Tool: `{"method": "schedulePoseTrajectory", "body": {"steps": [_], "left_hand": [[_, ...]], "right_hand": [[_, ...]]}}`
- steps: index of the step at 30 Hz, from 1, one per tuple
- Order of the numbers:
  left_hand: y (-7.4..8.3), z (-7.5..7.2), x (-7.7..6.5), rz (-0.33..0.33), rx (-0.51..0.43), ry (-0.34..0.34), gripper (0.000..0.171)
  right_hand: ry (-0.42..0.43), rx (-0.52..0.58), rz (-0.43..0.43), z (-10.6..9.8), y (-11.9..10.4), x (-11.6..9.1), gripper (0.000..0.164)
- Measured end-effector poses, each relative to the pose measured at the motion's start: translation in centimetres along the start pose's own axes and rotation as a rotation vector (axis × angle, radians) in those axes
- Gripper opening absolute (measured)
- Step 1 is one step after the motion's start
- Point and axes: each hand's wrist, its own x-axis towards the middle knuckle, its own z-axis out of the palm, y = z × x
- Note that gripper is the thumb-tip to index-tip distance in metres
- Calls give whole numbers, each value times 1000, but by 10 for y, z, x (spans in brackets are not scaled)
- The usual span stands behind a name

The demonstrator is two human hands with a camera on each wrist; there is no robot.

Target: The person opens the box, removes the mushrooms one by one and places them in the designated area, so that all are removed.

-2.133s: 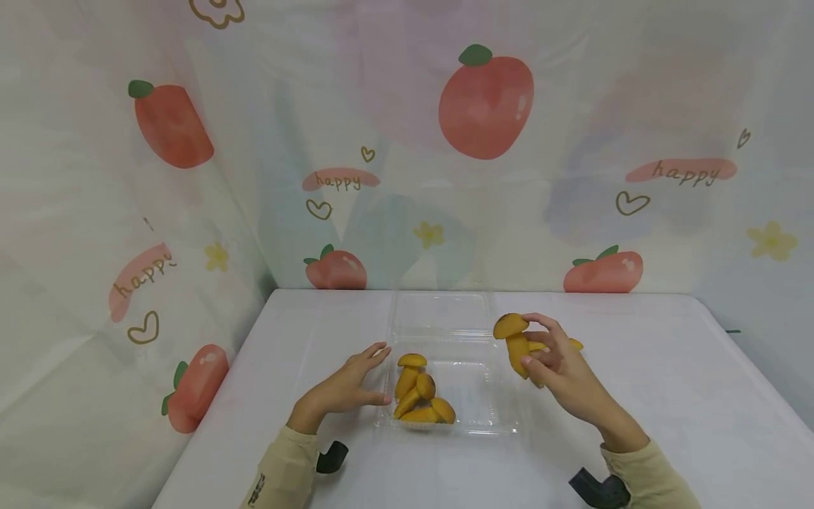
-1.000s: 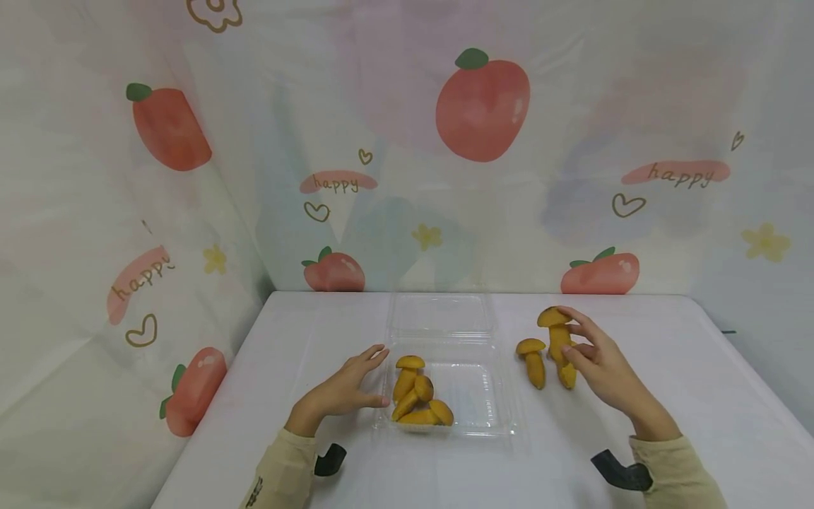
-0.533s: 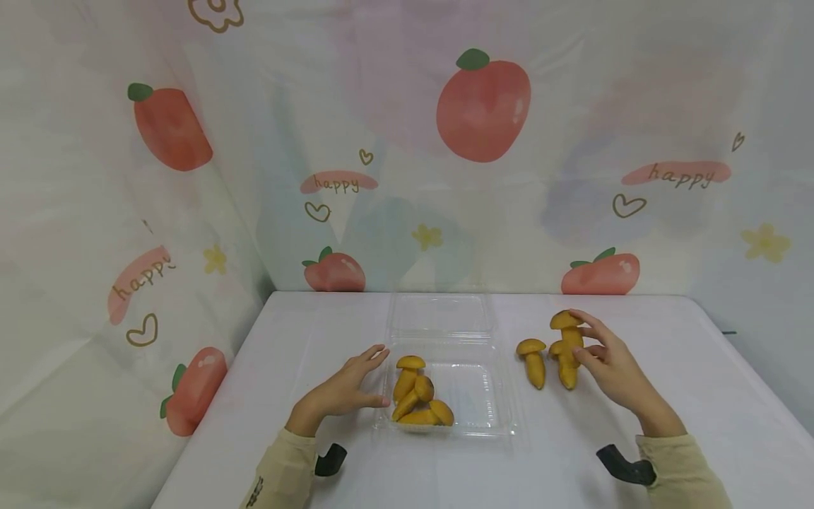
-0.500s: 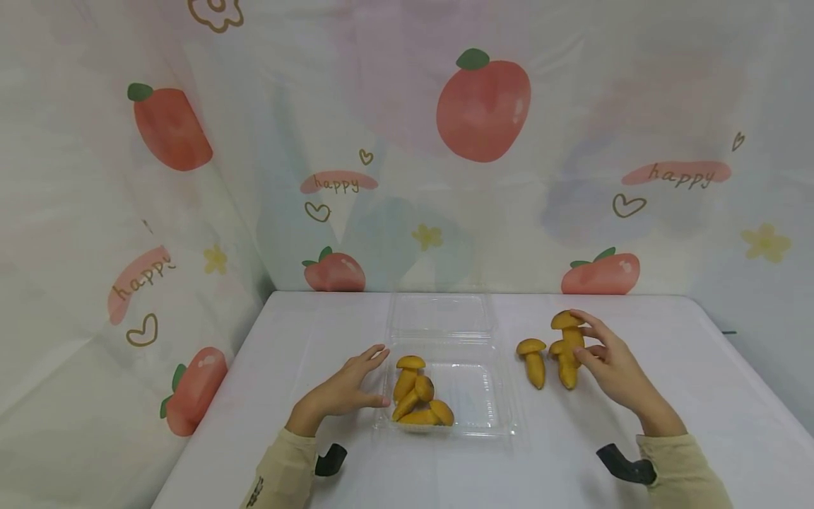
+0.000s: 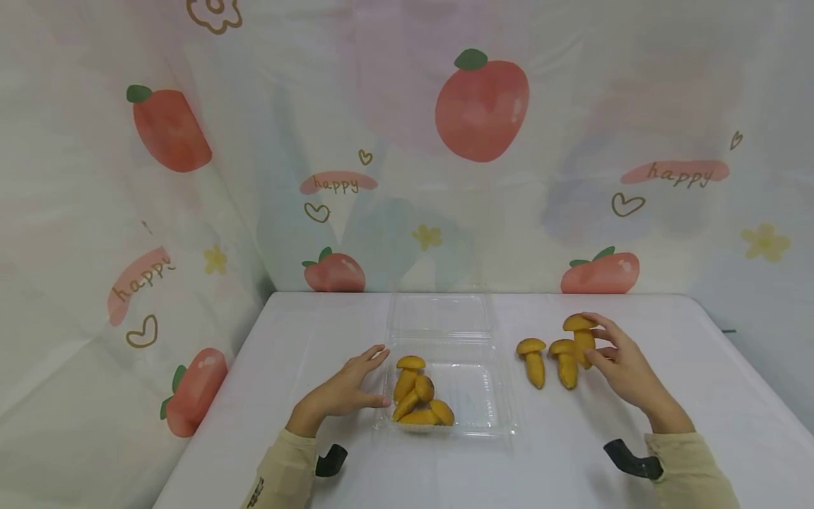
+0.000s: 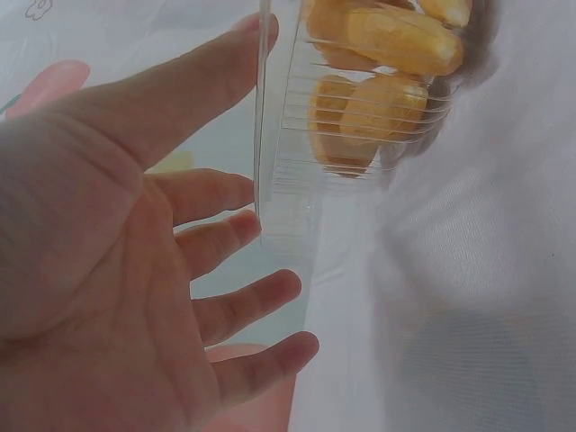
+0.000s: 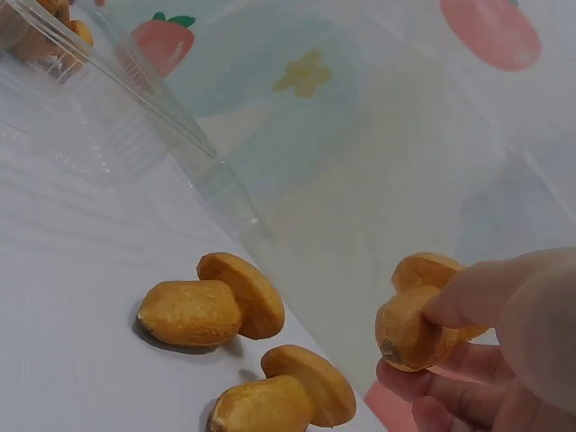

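Observation:
My right hand [image 5: 626, 364] pinches a yellow-brown mushroom [image 5: 581, 339] between thumb and fingers, its cap up. In the right wrist view the held mushroom [image 7: 416, 326] points its stem end toward the camera. Two more mushrooms lie on the table just left of it, one close by [image 5: 565, 365] and one further left [image 5: 533, 363]. My left hand [image 5: 343, 387] touches the left rim of a clear plastic box [image 5: 473, 396] with fingers spread. Several mushrooms [image 6: 369, 112] lie in the box's left part, seen through its ribbed wall in the left wrist view.
The box's clear lid [image 5: 440, 315] lies folded back toward the rear of the white table [image 5: 470, 474]. A fabric backdrop [image 5: 394, 106] printed with fruit stands behind and to the left. Black straps [image 5: 632, 459] sit at both wrists.
My right hand has carried its mushroom away from the box to the right, past the two on the table, uncovering both. The left hand has stayed at the box's rim.

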Motion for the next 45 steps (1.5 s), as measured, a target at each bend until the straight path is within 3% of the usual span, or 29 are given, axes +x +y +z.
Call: {"method": "schedulePoseTrajectory", "body": {"steps": [15, 24, 33, 45], "left_hand": [[2, -2, -1, -2, 10, 5, 89], [3, -1, -1, 0, 3, 3, 90], [2, 0, -1, -6, 3, 3, 90], [2, -1, -1, -2, 8, 5, 90]], "right_hand": [[-16, -70, 165, -1, 14, 1, 61], [8, -99, 201, -2, 31, -3, 61], [-74, -108, 333, 0, 44, -2, 63], [-141, -120, 347, -1, 52, -2, 61]]}}
